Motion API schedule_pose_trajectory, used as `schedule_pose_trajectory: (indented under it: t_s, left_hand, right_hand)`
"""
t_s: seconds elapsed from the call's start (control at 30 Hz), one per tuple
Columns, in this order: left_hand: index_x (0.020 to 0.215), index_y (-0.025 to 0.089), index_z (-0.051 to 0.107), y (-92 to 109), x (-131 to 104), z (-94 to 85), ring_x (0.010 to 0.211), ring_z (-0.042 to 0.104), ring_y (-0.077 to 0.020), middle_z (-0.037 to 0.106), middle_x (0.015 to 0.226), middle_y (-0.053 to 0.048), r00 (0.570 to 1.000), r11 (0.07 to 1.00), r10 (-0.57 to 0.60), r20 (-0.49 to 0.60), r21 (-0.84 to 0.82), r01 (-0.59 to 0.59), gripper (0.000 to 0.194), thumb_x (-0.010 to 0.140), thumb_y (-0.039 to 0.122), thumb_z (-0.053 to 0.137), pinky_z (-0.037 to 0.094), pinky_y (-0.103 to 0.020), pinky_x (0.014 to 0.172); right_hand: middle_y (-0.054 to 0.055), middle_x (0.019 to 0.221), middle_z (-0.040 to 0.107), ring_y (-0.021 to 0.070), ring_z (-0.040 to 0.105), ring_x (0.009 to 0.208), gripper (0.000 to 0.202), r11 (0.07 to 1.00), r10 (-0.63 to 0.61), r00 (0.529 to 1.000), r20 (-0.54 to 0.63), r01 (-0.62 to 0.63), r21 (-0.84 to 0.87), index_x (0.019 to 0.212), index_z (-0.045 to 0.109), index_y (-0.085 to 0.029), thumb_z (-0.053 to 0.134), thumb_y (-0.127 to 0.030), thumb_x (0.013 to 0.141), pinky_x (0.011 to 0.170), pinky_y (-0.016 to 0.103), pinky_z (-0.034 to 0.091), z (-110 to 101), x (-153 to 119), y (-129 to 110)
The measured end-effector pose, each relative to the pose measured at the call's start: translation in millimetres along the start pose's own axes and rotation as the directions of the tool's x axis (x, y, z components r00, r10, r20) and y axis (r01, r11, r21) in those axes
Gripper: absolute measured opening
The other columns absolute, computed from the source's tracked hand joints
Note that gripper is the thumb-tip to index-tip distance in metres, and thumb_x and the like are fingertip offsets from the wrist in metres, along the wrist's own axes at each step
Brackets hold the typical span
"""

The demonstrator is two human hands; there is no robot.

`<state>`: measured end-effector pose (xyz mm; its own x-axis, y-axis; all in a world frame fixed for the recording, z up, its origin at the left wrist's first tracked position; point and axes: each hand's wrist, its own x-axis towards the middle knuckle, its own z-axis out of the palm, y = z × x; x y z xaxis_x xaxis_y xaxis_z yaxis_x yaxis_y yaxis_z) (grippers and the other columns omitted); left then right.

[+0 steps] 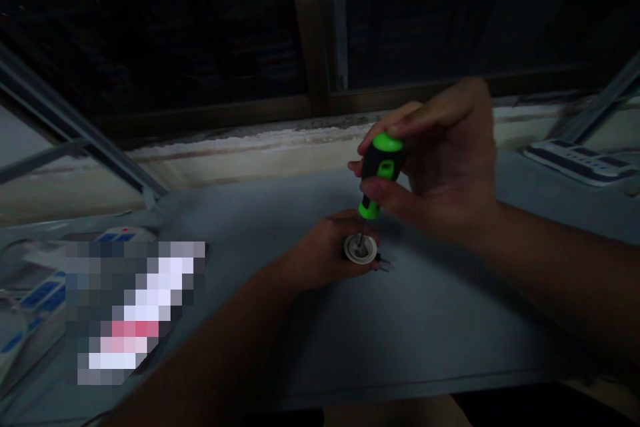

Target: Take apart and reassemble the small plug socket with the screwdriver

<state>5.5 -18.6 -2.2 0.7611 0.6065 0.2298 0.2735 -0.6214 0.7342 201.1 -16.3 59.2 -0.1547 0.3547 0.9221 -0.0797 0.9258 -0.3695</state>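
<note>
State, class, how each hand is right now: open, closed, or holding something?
Left hand: closed, holding a round white-rimmed part.
Right hand: closed, gripping a green-and-black screwdriver by its handle.

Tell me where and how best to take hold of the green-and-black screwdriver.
Likely best by the thick handle, from the person's right, where the right hand has it: the screwdriver points handle up, while its thin shaft runs down into the round white-rimmed piece in the left hand, leaving little to grip there.
</note>
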Motion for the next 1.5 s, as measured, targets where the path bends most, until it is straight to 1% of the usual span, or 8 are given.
schedule_pose_trajectory:
  t_s: [0.1,0.27,0.33,0.5,0.83,1.13,1.4,1.5]
  left_hand:
    - [0.102,0.018,0.071,1.2,-0.4,-0.7,0.094,0.067,-0.0213,0.07,0.099,-0.007,1.0,0.999,0.017,-0.011,0.04,-0.017,0.027,0.084,0.034,0.083,0.053,-0.033,0.084]
    - [0.103,0.019,0.071,3.4,0.5,-2.4,0.096,0.065,-0.0206,0.07,0.099,-0.006,0.998,0.995,0.062,-0.002,0.08,-0.062,0.028,0.083,0.033,0.085,0.05,-0.033,0.087]
    - [0.102,0.02,0.07,3.1,1.3,-3.5,0.097,0.065,-0.0208,0.071,0.1,-0.006,0.997,0.993,0.073,0.008,0.093,-0.074,0.032,0.08,0.035,0.087,0.05,-0.032,0.088]
    - [0.096,0.019,0.066,0.6,2.4,-5.8,0.098,0.063,-0.021,0.069,0.101,-0.007,0.997,0.983,0.078,-0.013,0.166,-0.075,0.028,0.08,0.028,0.086,0.049,-0.032,0.089]
    - [0.103,0.021,0.058,-14.4,-0.8,-12.7,0.088,0.063,-0.0193,0.064,0.101,-0.004,0.989,0.956,-0.022,-0.144,0.285,0.063,0.027,0.078,0.014,0.069,0.049,-0.031,0.078]
    - [0.093,0.02,0.063,-17.1,0.0,-17.2,0.097,0.061,-0.0225,0.061,0.103,-0.006,0.991,0.928,-0.002,-0.137,0.368,0.053,0.024,0.073,0.016,0.076,0.051,-0.035,0.088]
    - [0.107,0.022,0.065,85.4,-7.3,4.1,0.111,0.062,-0.024,0.066,0.113,-0.009,0.972,0.94,0.085,-0.22,0.34,-0.005,0.023,0.085,0.017,0.069,0.051,-0.04,0.099]
    - [0.103,0.022,0.065,148.4,-26.7,35.8,0.094,0.069,-0.0202,0.072,0.099,-0.007,0.938,0.953,0.302,-0.171,0.024,-0.302,0.017,0.087,0.023,0.072,0.056,-0.034,0.088]
  right_hand:
    - [0.0,0.104,0.066,0.018,0.071,0.086,0.042,0.994,0.061,0.998,-0.016,-0.059,0.089,0.111,0.055,-0.03,0.082,-0.023,0.081,0.065,0.031,0.065,0.6,5.8,-0.4]
    - [-0.004,0.094,0.069,0.0136,0.066,0.074,0.035,0.994,0.039,0.925,-0.378,0.002,0.106,0.106,0.054,-0.031,0.081,-0.029,0.084,0.057,0.025,0.058,-19.5,27.8,18.5]
    - [-0.008,0.078,0.065,0.0101,0.056,0.055,0.034,0.982,0.188,0.905,-0.381,-0.174,0.073,0.104,0.055,-0.031,0.081,-0.033,0.082,0.046,0.022,0.048,-33.5,29.6,38.6]
    - [-0.005,0.065,0.057,0.012,0.054,0.054,0.03,0.786,0.585,0.81,-0.042,-0.579,-0.219,0.101,0.061,-0.022,0.078,-0.038,0.081,0.049,0.024,0.039,-47.8,-0.4,84.9]
    - [-0.005,0.063,0.057,0.0106,0.053,0.059,0.024,0.692,0.674,0.712,0.194,-0.518,-0.502,0.096,0.071,-0.017,0.08,-0.032,0.079,0.06,0.024,0.038,-27.6,-60.4,120.1]
    - [0.007,0.11,0.069,0.0174,0.068,0.095,0.029,0.641,0.723,0.655,0.223,-0.515,-0.569,0.113,0.067,-0.014,0.065,-0.039,0.099,0.085,0.037,0.06,-26.1,-82.7,147.1]
    - [0.009,0.118,0.068,0.0198,0.068,0.102,0.032,0.635,0.736,0.648,0.194,-0.563,-0.529,0.121,0.065,-0.014,0.064,-0.038,0.1,0.089,0.04,0.06,-25.6,-87.7,149.4]
    - [0.009,0.119,0.067,0.0199,0.068,0.103,0.032,0.63,0.742,0.647,0.176,-0.582,-0.515,0.121,0.065,-0.014,0.064,-0.038,0.1,0.089,0.04,0.06,-27.3,-86.4,151.2]
